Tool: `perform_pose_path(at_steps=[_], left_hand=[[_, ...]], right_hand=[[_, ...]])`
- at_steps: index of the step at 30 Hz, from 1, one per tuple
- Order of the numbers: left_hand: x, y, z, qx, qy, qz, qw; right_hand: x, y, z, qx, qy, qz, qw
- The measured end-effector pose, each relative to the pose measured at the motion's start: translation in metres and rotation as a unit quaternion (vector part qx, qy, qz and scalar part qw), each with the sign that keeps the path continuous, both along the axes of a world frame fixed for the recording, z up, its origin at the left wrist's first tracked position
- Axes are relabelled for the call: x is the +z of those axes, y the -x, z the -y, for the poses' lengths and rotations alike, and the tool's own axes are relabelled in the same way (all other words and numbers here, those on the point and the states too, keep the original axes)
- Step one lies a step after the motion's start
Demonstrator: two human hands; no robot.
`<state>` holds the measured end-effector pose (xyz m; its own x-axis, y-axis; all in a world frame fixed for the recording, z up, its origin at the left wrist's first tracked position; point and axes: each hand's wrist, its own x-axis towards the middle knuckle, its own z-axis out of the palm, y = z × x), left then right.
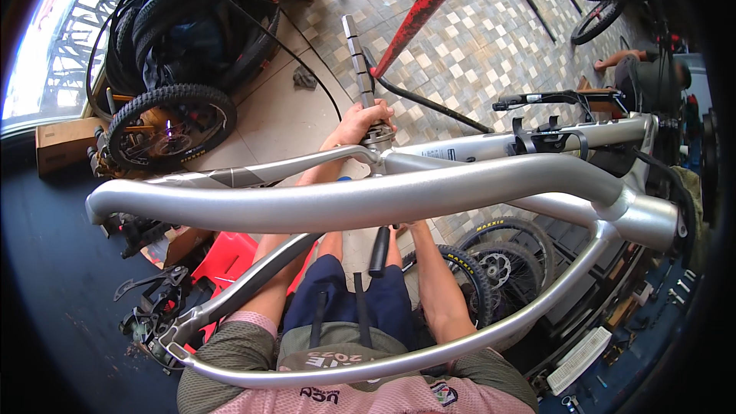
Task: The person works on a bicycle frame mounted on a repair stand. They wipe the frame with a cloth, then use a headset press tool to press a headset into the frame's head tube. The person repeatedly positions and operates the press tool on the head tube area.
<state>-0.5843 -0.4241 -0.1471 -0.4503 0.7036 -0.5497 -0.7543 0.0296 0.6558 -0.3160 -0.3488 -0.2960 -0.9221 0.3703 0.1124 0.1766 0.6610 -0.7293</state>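
Note:
A bare silver bicycle frame (pixel 345 195) stretches across the view in front of my body, its thick tube passing over both my forearms. My left hand (pixel 359 123) is closed around a metal shaft tool (pixel 354 50) that sticks out beyond the frame. A round metal collar (pixel 378 136) sits by my fingers, close against the frame's shell. Just under the thick tube is my right hand (pixel 414 228), with its fingers mostly hidden behind the frame. Beside it a black handle (pixel 379 251) hangs downward; whether my fingers grip it cannot be seen.
A red stand post (pixel 425 11) rises ahead. Tyres (pixel 184 38) and a wheel (pixel 172 126) are piled at the far left. Another silver frame (pixel 606 135) is behind mine, with wheels (pixel 506 257) below. A person (pixel 652 80) crouches at far right. A red stool (pixel 222 264) stands left.

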Motion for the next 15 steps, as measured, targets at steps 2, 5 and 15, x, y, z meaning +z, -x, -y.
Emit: perform_pose_path(at_steps=[2, 5, 15], left_hand=[[0.001, -0.004, 0.001, 0.013, -0.002, 0.009, 1.000], [0.004, -0.009, -0.008, 0.010, -0.013, 0.022, 1.000], [-0.008, 0.001, 0.007, -0.013, -0.014, -0.026, 0.999]], right_hand=[[-0.009, 0.003, 0.017, 0.007, 0.100, 0.022, 0.995], [-0.018, -0.004, 0.055, -0.055, 0.502, 0.020, 0.863], [0.132, 0.033, 0.174, -0.049, 0.965, -0.016, 0.258]])
